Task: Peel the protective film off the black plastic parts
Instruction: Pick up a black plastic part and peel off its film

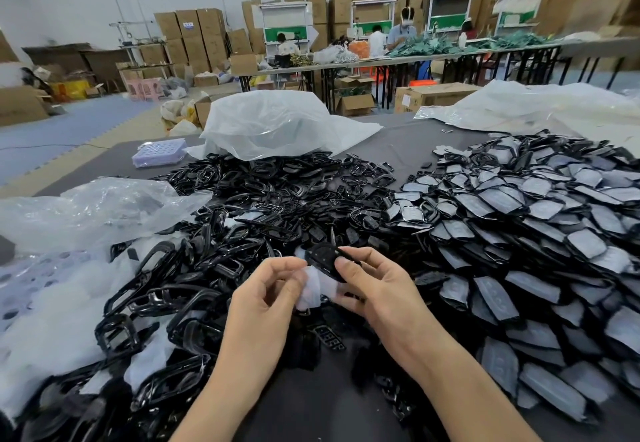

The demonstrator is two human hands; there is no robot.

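Head view puts the one black part (322, 259) that matters just above and between your two hands, lifted off the heap. Your right hand (377, 286) has its fingers (346, 268) curled round the part's right end, thumb on top. Its long axis seems to slant from upper left down toward that thumb. The white film (311, 292) hangs from the part's lower left edge, and your left hand (263, 298) pinches it between thumb and forefinger. So the film lies left of and below the part, on your left hand's side. The pull probably needs to go left and toward you, away from the right thumb, while the right hand keeps the part in place.

Under your wrists the dark table (408, 151) is almost buried. Glossy bare frames (277, 206) are piled to the left and centre, and film-covered parts (519, 234) are stacked like scales to the right. Loose film scraps and clear plastic bags (270, 123) crowd the left and far edges.
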